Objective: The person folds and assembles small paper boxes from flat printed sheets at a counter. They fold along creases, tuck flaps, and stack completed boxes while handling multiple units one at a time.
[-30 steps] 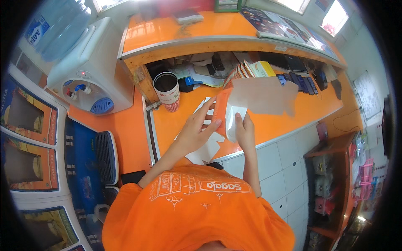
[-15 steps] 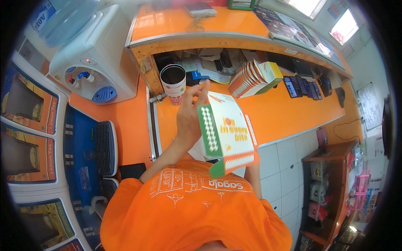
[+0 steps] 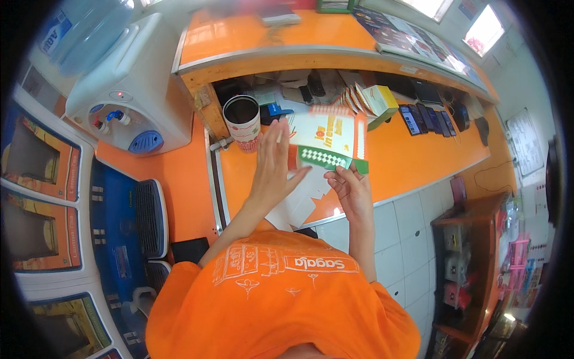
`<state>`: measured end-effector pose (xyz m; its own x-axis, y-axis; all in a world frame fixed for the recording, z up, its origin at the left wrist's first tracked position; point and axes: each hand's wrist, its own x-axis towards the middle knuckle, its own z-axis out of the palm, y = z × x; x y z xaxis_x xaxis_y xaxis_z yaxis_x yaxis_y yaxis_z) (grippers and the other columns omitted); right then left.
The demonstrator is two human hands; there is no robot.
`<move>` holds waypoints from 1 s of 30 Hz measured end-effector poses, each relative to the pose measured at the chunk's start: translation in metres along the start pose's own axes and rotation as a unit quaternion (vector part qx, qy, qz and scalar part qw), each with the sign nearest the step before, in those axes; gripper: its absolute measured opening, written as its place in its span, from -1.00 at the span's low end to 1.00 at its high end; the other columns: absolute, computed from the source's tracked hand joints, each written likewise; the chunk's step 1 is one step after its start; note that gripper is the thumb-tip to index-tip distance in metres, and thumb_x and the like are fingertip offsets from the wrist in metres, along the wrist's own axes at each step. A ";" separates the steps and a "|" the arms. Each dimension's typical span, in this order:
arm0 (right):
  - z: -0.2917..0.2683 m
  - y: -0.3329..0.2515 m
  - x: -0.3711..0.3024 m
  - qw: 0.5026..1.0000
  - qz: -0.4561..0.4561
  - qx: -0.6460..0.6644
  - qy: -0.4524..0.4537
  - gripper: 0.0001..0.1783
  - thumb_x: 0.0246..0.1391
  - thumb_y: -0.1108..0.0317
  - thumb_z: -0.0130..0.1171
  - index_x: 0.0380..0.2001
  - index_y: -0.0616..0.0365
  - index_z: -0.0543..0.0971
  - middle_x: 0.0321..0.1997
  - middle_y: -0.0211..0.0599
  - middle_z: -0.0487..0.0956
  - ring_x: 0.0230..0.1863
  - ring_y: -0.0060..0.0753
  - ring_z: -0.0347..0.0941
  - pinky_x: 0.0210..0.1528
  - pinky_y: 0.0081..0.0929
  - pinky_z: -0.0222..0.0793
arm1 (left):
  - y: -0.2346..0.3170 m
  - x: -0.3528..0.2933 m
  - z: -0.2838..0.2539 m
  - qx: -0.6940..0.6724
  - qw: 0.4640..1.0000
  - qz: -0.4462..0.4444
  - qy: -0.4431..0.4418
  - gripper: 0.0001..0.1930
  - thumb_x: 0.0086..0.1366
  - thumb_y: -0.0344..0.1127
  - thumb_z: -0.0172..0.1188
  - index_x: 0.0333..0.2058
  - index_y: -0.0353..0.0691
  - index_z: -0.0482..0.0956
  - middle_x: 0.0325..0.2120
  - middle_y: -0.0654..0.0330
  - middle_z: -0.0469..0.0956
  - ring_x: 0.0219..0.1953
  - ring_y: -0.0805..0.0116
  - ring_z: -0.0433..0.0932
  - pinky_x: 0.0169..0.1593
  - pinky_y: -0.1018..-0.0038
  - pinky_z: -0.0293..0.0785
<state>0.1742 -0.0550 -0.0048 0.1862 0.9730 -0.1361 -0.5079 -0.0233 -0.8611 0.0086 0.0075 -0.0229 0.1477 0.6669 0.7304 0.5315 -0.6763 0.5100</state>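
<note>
A partly folded cardboard box [image 3: 305,133] with a white printed panel and green and orange flaps is held above the orange counter [image 3: 239,185]. My right hand [image 3: 353,188] pinches its green, white-checked edge at the near right corner between thumb and fingers. On the box's left side is my left hand [image 3: 269,170], fingers stretched up and thumb apart; I cannot tell whether it touches the cardboard. Beneath the hands lie white card sheets [image 3: 299,200], partly covered. Behind the box stands a stack of similar flattened cartons [image 3: 376,99].
A tall patterned cup [image 3: 243,128] stands left of the box. Several phones [image 3: 421,118] lie in a row at the right. The raised shelf [image 3: 239,45] overhangs the counter's back. A white water dispenser [image 3: 125,102] is at the left, a wooden rack [image 3: 472,257] at the right.
The box has turned and moved up and away from my body. My right hand, hidden behind it before, now shows at its near corner. My left hand has shifted slightly lower.
</note>
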 end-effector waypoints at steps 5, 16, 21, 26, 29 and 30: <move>-0.003 -0.007 -0.004 0.972 -0.068 -0.214 -0.071 -0.75 0.13 0.49 0.13 -0.11 0.26 0.44 -0.29 -0.33 0.56 -0.32 -0.49 0.54 -0.29 -0.57 0.47 | 0.005 0.005 -0.007 -0.015 0.977 0.169 -0.132 -0.47 0.01 -0.45 0.29 0.04 -0.04 0.51 0.05 0.21 0.43 0.10 0.19 0.40 0.08 0.29 0.41; -0.001 -0.003 0.014 0.987 -0.020 -0.150 0.043 -0.65 0.26 0.08 0.04 -0.23 0.19 0.46 -0.42 -0.34 0.50 -0.45 -0.58 0.42 -0.39 -0.62 0.36 | -0.014 -0.006 0.001 0.052 0.982 0.164 -0.083 -0.55 -0.11 -0.52 0.20 -0.14 -0.06 0.64 -0.28 0.30 0.54 -0.23 0.32 0.54 -0.23 0.49 0.53; -0.009 -0.002 0.020 0.974 0.062 -0.218 0.023 -0.68 0.24 0.11 0.07 -0.38 0.17 0.40 -0.47 -0.39 0.43 -0.48 -0.61 0.37 -0.48 -0.61 0.27 | -0.013 -0.008 -0.003 0.052 0.989 0.135 -0.014 -0.59 -0.12 -0.53 0.21 -0.20 -0.10 0.65 -0.28 0.30 0.54 -0.25 0.29 0.52 -0.22 0.48 0.52; -0.005 0.011 0.022 0.995 0.042 -0.075 -0.042 -0.74 0.24 0.16 0.09 -0.30 0.16 0.45 -0.51 -0.50 0.43 -0.51 -0.63 0.37 -0.46 -0.68 0.30 | -0.011 -0.007 -0.003 0.032 0.983 0.180 -0.018 -0.63 -0.10 -0.52 0.23 -0.21 -0.13 0.64 -0.29 0.31 0.53 -0.26 0.33 0.51 -0.26 0.45 0.50; 0.000 0.018 0.024 0.983 -0.074 -0.167 0.025 -0.87 0.14 0.38 0.16 -0.31 0.23 0.52 -0.44 -0.40 0.51 -0.39 -0.55 0.45 -0.39 -0.55 0.36 | -0.010 -0.006 -0.001 0.012 0.990 0.132 -0.051 -0.65 -0.06 -0.51 0.25 -0.21 -0.15 0.64 -0.32 0.28 0.53 -0.29 0.32 0.52 -0.28 0.44 0.49; 0.002 0.020 0.024 0.968 -0.112 -0.219 0.050 -0.88 0.11 0.42 0.18 -0.29 0.23 0.54 -0.41 -0.38 0.54 -0.39 -0.53 0.47 -0.37 -0.54 0.37 | -0.010 -0.006 -0.001 0.002 0.992 0.114 -0.058 -0.67 -0.05 -0.51 0.26 -0.22 -0.16 0.64 -0.33 0.26 0.53 -0.30 0.31 0.53 -0.28 0.43 0.50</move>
<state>0.1673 -0.0312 -0.0244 0.3422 0.9383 0.0507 -0.0446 0.0702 -0.9965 0.0021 0.0097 -0.0322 0.3585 0.5289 0.7692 0.4765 -0.8122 0.3364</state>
